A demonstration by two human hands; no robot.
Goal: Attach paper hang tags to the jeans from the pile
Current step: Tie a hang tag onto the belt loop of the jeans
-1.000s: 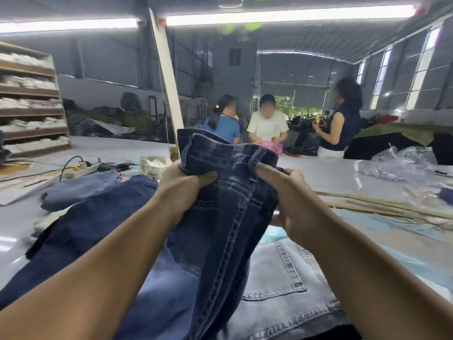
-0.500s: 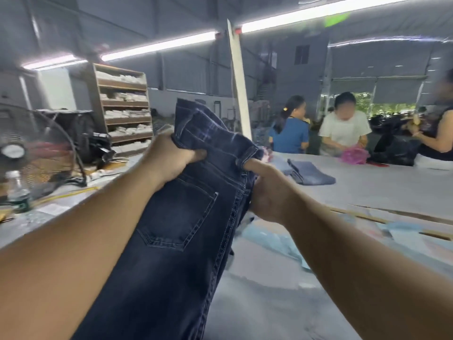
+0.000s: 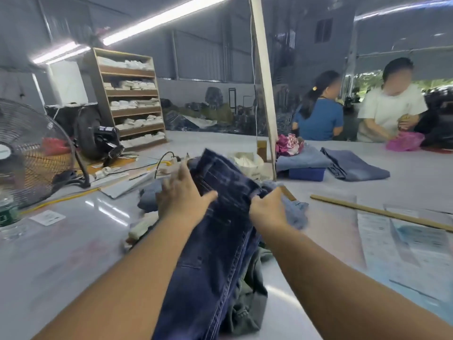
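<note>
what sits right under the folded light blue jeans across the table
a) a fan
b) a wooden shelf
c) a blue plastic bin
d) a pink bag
c, the folded light blue jeans rest on top of a blue plastic bin on the table.

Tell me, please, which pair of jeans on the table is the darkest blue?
The dark jeans between the left hand and right hand. The two folded pairs farther back are paler, faded blue.
</note>
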